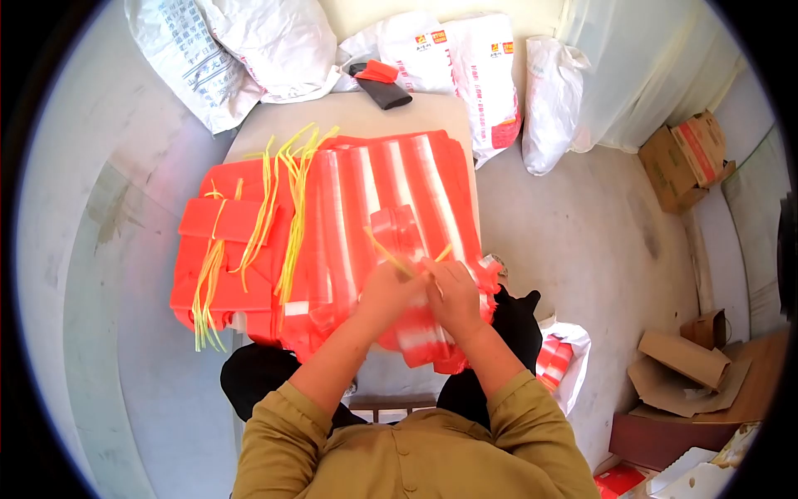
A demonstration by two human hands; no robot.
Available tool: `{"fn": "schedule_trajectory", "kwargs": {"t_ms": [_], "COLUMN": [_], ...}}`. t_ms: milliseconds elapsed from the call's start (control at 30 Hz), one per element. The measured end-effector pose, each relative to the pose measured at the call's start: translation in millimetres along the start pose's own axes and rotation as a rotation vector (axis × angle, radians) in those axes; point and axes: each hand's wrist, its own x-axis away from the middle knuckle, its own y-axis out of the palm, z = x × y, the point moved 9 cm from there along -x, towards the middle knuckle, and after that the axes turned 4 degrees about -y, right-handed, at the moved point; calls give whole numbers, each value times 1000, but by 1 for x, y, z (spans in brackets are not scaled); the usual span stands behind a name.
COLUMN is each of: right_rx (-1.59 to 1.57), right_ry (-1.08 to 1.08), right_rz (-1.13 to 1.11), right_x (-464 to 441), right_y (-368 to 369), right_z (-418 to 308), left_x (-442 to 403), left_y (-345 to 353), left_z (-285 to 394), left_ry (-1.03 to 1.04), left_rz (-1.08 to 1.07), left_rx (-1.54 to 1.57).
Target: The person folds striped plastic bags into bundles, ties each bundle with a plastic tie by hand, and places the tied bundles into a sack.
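My left hand and my right hand are close together over the near edge of the table. Both have closed fingers on a thin yellow tie strip, whose ends stick out on either side. A rolled bundle of red-and-white striped plastic lies under the hands, partly hidden by them. Beneath it spreads a stack of the same striped plastic. On the left are folded red bundles, one tied with yellow strip. Loose yellow strips lie across the red pile.
White printed sacks stand behind the table. A dark and red item lies on its far edge. By my right leg is an open white bag with striped plastic inside. Cardboard boxes stand along the right.
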Motion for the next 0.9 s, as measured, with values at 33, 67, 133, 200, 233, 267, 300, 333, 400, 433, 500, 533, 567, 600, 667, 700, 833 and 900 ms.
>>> {"fn": "schedule_trajectory", "kwargs": {"t_ms": [33, 67, 133, 200, 233, 267, 300, 333, 400, 433, 500, 533, 567, 600, 667, 700, 833, 900], "right_rx": [-2, -4, -34, -88, -210, -332, -454, -480, -532, -483, -385, -370, -354, -338, -108, 7, 222, 175], "right_ry": [17, 34, 49, 49, 152, 255, 358, 364, 378, 301, 149, 228, 307, 384, 206, 116, 156, 279], "right_rz": [-47, -96, -200, -311, -380, -448, -513, -515, -518, -499, -460, -357, -254, -151, -185, -200, -192, -121], "right_x": [-1, -2, 0, 1, 1, 1, 0, -1, -2, -2, -2, 0, 5, 9, 7, 6, 17, 20], "right_y": [3, 5, 13, 24, 27, 28, 29, 27, 25, 25, 29, 24, 20, 14, 11, 7, -13, -19], "right_z": [4, 9, 20, 28, 34, 36, 33, 29, 23, 25, 33, 42, 49, 56, 55, 54, 66, 75], "left_x": [0, 1, 4, 7, 5, 3, 1, -1, -4, -6, -7, -6, -4, -2, -5, -4, -2, -6], "left_y": [1, 2, 0, -6, -7, -7, -7, -8, -6, -5, -5, -9, -14, -20, -32, -38, -55, -56], "left_z": [3, 5, 12, 21, 19, 17, 16, 14, 10, 6, 2, 1, 2, 2, -5, -5, -33, -49], "left_ry": [48, 96, 153, 173, 154, 137, 120, 111, 92, 97, 106, 88, 70, 51, 134, 176, 48, 40], "left_rz": [-1, 0, 3, 6, 3, -1, -4, 4, 19, 15, 8, 51, 94, 137, 221, 261, 278, 291], "left_rx": [45, 90, 90, 0, 17, 34, 51, 94, 178, 210, 274, 211, 149, 85, 19, -15, -20, -73]}}
